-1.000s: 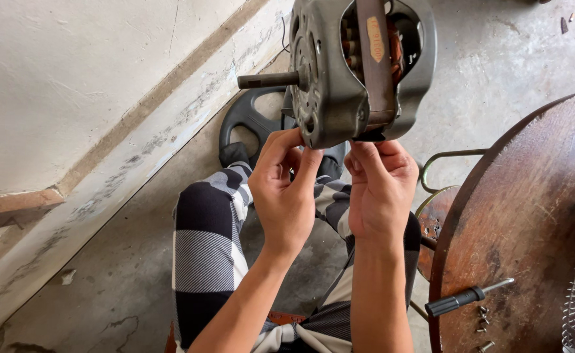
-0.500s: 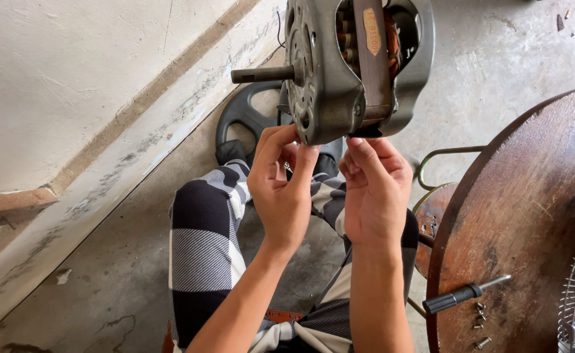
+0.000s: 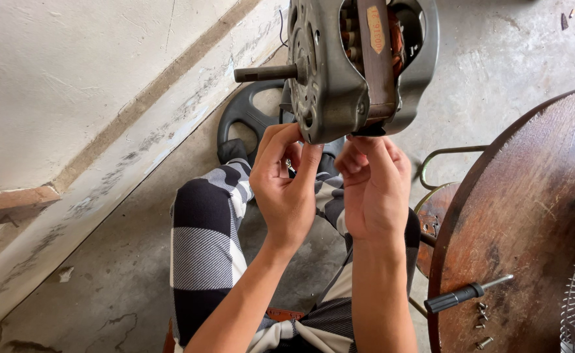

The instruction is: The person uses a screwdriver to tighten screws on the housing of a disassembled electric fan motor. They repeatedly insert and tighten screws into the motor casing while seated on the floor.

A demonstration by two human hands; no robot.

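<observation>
While my left hand (image 3: pixel 286 189) is steadying the grey motor (image 3: pixel 346 65), my right hand's (image 3: pixel 373 186) fingers are clamping its lower edge, lifting it clear of the bench (image 3: pixel 529 216).

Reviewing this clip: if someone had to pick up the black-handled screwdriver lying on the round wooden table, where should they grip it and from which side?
Probably by the black handle of the screwdriver, coming from above. It lies flat on the round wooden table with the handle towards the table's edge and the thin metal shaft pointing inward. The handle is thicker and ribbed, while small screws sit close beside it, so a top-down pinch avoids them.
</observation>
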